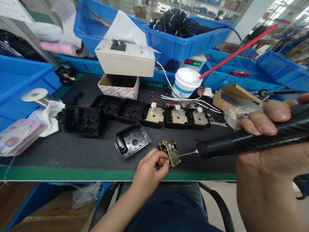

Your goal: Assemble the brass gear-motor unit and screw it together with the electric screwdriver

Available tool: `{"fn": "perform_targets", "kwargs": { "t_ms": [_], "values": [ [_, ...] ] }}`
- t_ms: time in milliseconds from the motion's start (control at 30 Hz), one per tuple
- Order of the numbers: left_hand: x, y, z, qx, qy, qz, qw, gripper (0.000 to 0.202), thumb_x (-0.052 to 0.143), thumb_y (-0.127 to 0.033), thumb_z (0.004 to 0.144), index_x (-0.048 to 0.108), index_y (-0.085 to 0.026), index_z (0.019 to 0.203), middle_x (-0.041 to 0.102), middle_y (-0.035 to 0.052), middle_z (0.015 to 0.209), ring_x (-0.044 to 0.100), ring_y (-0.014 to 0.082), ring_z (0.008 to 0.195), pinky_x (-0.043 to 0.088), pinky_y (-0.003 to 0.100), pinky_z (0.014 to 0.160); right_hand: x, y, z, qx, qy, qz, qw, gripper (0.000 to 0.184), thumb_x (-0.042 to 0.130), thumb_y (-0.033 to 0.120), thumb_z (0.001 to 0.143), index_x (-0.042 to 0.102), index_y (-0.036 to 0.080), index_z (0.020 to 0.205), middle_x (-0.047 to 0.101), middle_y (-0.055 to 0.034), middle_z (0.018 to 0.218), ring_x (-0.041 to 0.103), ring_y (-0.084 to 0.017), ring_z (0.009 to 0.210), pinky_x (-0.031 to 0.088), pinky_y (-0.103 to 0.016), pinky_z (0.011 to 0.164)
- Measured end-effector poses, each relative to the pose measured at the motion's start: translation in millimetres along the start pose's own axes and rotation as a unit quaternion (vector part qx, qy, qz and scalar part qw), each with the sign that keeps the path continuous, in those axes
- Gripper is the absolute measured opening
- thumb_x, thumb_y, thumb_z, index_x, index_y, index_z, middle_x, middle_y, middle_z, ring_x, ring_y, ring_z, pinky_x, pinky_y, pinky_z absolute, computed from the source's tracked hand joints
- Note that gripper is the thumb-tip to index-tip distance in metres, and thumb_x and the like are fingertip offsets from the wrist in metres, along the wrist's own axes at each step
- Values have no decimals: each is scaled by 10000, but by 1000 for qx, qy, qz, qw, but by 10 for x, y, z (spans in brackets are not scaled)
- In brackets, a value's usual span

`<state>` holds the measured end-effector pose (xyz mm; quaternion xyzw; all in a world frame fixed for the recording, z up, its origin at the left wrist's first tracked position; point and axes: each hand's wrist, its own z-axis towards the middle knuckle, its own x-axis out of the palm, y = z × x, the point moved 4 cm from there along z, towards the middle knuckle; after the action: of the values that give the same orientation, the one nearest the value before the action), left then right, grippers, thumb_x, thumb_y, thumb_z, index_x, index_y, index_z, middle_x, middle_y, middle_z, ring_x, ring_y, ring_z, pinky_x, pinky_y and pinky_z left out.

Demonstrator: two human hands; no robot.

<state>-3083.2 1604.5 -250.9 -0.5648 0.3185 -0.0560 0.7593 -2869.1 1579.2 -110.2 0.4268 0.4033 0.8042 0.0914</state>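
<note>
My right hand (267,138) grips a black electric screwdriver (224,145), which points left with its thin steel bit. At the bit's tip, my left hand (152,167) has thumb and forefinger pinched together. A small brass-coloured piece shows there, too small to name. Right behind these fingers is a yellowish metal plate assembly (174,154) with a black round part on top, tilted on the mat. The bit passes in front of its plate. Left of it lies an open black plastic housing (132,140), nothing fitted inside.
Behind stands a row of black housings (131,110), several with metal plates (177,116) and white gears. A white tub (187,82) with a red stick, a cream switch box (125,59) and blue bins (183,46) stand further back. A solder spool (36,95) is left.
</note>
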Motion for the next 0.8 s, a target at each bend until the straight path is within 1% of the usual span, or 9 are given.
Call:
{"fn": "perform_targets", "kwargs": {
  "t_ms": [67, 133, 167, 200, 267, 333, 433, 633, 800],
  "values": [
    [-3, -2, 1, 0, -3, -2, 1000, 79, 537, -117, 783, 602, -158, 800, 511, -15, 680, 521, 86, 648, 394, 180, 605, 18, -1, -10, -16, 49, -36, 998, 930, -263, 550, 790, 585, 174, 717, 444, 17, 490, 408, -63, 340, 283, -160, 272],
    [-2, 2, -1, -2, -3, -1, 1000, 76, 537, -116, 781, 600, -158, 790, 513, -15, 679, 523, 86, 647, 395, 180, 604, 22, -14, -9, -16, 84, -45, 995, 880, -215, 546, 817, 584, 182, 755, 492, 17, 525, 450, -64, 380, 305, -160, 287],
    [-1, 5, -3, -1, -4, -1, 1000, 76, 538, -114, 779, 600, -158, 788, 514, -16, 677, 524, 85, 645, 395, 180, 602, 23, -21, -5, -14, 98, -46, 994, 786, -91, 576, 857, 586, 186, 769, 518, 21, 546, 462, -64, 396, 310, -160, 289],
    [0, 6, -6, -1, -5, 0, 1000, 76, 539, -112, 776, 599, -158, 787, 515, -16, 676, 525, 85, 643, 395, 179, 599, 27, -28, 1, -10, 111, -50, 992, 649, 98, 600, 877, 591, 189, 781, 544, 29, 570, 469, -63, 407, 314, -159, 289],
    [2, 6, -10, -3, -10, 3, 1000, 78, 542, -106, 770, 599, -159, 781, 512, -19, 667, 526, 85, 637, 394, 180, 593, 35, -34, 13, -10, 124, -60, 990, 393, 466, 561, 797, 603, 194, 778, 566, 49, 582, 460, -58, 410, 312, -154, 282],
    [4, 1, -12, -6, -13, 7, 1000, 79, 547, -102, 765, 599, -160, 776, 511, -21, 660, 528, 86, 633, 395, 181, 592, 46, -30, 19, -17, 121, -67, 990, 309, 610, 498, 702, 615, 194, 756, 551, 65, 548, 426, -50, 389, 302, -148, 272],
    [4, -10, -11, -11, -16, 8, 1000, 78, 552, -101, 762, 602, -160, 773, 518, -21, 662, 532, 84, 629, 397, 179, 590, 74, -27, 11, -21, 117, -73, 990, 276, 625, 467, 683, 627, 199, 748, 531, 73, 520, 384, -43, 364, 296, -148, 269],
    [11, -10, -26, -14, -21, 3, 1000, 87, 554, -98, 761, 603, -167, 783, 524, -21, 671, 536, 82, 631, 403, 176, 594, 85, -33, 13, -37, 81, -86, 992, 272, 640, 475, 655, 627, 207, 703, 497, 69, 510, 380, -55, 380, 290, -164, 268],
    [12, -14, -39, -10, -24, -1, 1000, 88, 552, -99, 760, 605, -167, 777, 527, -19, 667, 537, 86, 624, 407, 182, 584, 192, -54, 39, -34, 131, -81, 987, 313, 600, 524, 671, 643, 217, 711, 506, 70, 488, 353, -54, 328, 227, -198, 243]
  ]
}}
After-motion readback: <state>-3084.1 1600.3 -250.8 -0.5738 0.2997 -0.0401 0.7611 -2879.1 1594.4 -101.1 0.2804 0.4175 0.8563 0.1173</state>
